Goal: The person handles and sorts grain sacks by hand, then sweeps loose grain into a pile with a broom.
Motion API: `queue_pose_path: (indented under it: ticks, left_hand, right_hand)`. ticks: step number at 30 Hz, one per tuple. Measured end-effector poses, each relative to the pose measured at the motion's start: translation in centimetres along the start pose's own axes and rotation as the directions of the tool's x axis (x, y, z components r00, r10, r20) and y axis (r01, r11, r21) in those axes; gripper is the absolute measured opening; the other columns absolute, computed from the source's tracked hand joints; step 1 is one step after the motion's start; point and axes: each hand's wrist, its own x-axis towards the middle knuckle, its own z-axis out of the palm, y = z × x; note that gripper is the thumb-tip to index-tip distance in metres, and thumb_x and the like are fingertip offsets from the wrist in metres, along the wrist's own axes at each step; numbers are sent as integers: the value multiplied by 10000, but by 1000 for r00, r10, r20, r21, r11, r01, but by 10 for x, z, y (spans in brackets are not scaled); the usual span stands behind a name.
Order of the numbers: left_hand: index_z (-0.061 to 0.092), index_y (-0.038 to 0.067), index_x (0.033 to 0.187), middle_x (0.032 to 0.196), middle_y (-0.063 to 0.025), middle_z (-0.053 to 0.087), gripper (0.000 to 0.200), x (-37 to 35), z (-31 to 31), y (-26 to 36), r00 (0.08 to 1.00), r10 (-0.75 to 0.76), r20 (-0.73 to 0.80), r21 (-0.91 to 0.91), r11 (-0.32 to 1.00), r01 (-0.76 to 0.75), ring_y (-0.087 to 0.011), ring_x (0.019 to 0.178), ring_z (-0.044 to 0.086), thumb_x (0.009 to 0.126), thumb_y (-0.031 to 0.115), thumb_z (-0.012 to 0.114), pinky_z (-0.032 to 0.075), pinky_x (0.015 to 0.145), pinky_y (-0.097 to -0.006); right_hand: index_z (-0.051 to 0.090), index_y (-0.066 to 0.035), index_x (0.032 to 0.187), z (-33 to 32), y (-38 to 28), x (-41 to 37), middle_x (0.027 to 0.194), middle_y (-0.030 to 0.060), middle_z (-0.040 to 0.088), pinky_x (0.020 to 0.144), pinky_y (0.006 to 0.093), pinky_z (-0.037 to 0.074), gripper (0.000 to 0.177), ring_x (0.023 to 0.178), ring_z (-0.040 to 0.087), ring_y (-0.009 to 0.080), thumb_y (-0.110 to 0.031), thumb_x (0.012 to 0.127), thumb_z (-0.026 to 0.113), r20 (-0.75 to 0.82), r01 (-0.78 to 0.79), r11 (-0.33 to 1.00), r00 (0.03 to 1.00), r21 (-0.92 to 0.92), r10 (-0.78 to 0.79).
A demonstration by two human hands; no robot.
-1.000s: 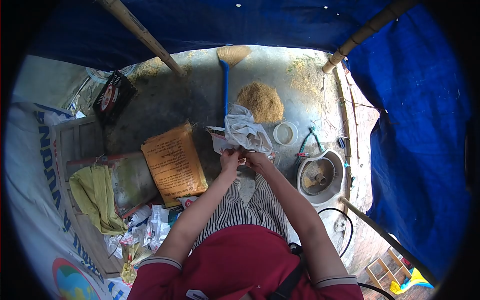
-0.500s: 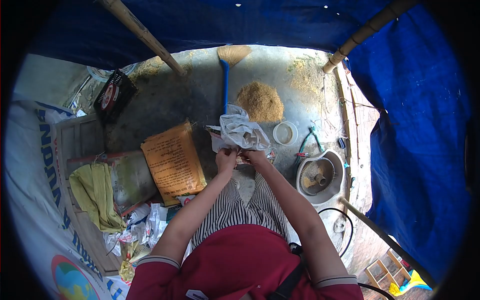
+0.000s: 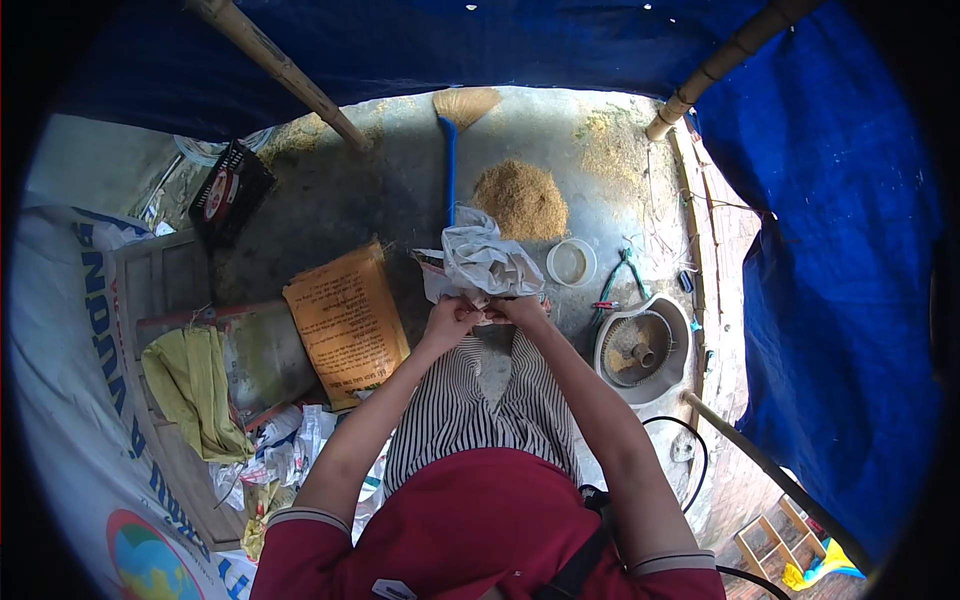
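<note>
A crumpled white woven sack (image 3: 488, 258) is bunched up in front of me, above my striped trousers. My left hand (image 3: 455, 318) grips its near edge with the fingers curled in. Close beside it, my right hand (image 3: 522, 312) pinches the same edge from the other side. The fingertips of both hands are partly hidden by the folds. Beyond the sack lies a heap of brown grain or husks (image 3: 520, 200). A blue-handled broom (image 3: 450, 170) rests on the floor to the left of the heap.
Left of my hands lies a flat orange printed sack (image 3: 348, 325), with a green cloth (image 3: 195, 395) farther left. On the right are a white tub (image 3: 571, 263), green-handled pliers (image 3: 628, 272) and a grey basin (image 3: 645, 350) holding a round fan-like part. A black crate (image 3: 232, 190) stands far left.
Both hands have shifted slightly along the sack's edge, the left a little to the left and the right a little to the right. The sack's folds have changed slightly.
</note>
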Motion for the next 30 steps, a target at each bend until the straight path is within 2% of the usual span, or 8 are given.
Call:
queue_pose_path:
  ticks: [4,10,12,17,21,23,26,30]
  left_hand:
    - [604,-10,854,842,-110,602,237,5,-2,1,999,1,34,-17,1000,0,-183,710,580,750,201,625,456,683,-294]
    - [606,-14,825,687,-63,602,181,13,3,2,936,-193,295,-518,791,326,-115,605,546,822,157,547,433,600,-236]
    - [604,-15,828,680,-51,594,181,15,0,6,922,-256,290,-432,825,365,-81,586,524,848,137,510,411,555,-213]
    - [611,-6,848,652,-70,598,214,18,-6,2,961,-189,202,-248,939,237,-128,574,553,812,193,542,436,552,-263]
    - [638,36,840,677,-120,618,275,15,-18,9,998,-15,57,105,994,9,-236,627,606,758,287,563,462,598,-339]
    - [646,56,836,698,-116,623,263,14,-27,19,998,-57,22,158,986,53,-251,652,606,758,291,556,458,611,-355]
    - [657,80,814,693,-103,628,240,16,-34,15,998,-54,-36,276,959,62,-252,665,612,760,288,552,461,607,-353]
    - [650,67,785,702,-98,627,215,28,-39,6,995,46,-88,304,953,-17,-228,657,618,766,261,557,467,583,-331]
  right_hand:
    - [570,22,857,1,-14,-8,713,110,623,482,229,514,139,602,621,156,-92,778,578,-4,-14,983,1000,-184,13]
    - [573,26,838,9,-29,-24,644,80,616,457,236,504,190,531,606,142,-160,802,564,-83,-21,890,996,-456,-19]
    - [576,20,842,8,-21,-25,636,75,615,451,237,500,196,516,601,138,-171,803,566,-96,-12,893,995,-449,-35]
    - [587,-93,969,1,-1,-13,893,132,615,740,408,443,311,821,585,299,-340,794,516,148,355,579,915,-734,-375]
    - [576,-132,1004,-4,-9,-26,971,144,585,772,425,420,317,879,559,312,-359,796,501,60,250,404,902,-880,-427]
    - [592,-156,965,-8,-16,-27,897,143,600,702,424,443,303,808,573,322,-386,799,487,123,331,292,824,-897,-554]
    - [562,-167,1042,-19,-25,-19,956,124,601,733,428,440,325,883,553,343,-389,828,460,86,191,295,938,-936,-335]
    - [556,-152,1048,-18,-29,-15,979,156,585,751,435,429,323,893,542,351,-370,831,458,63,152,270,948,-951,-311]
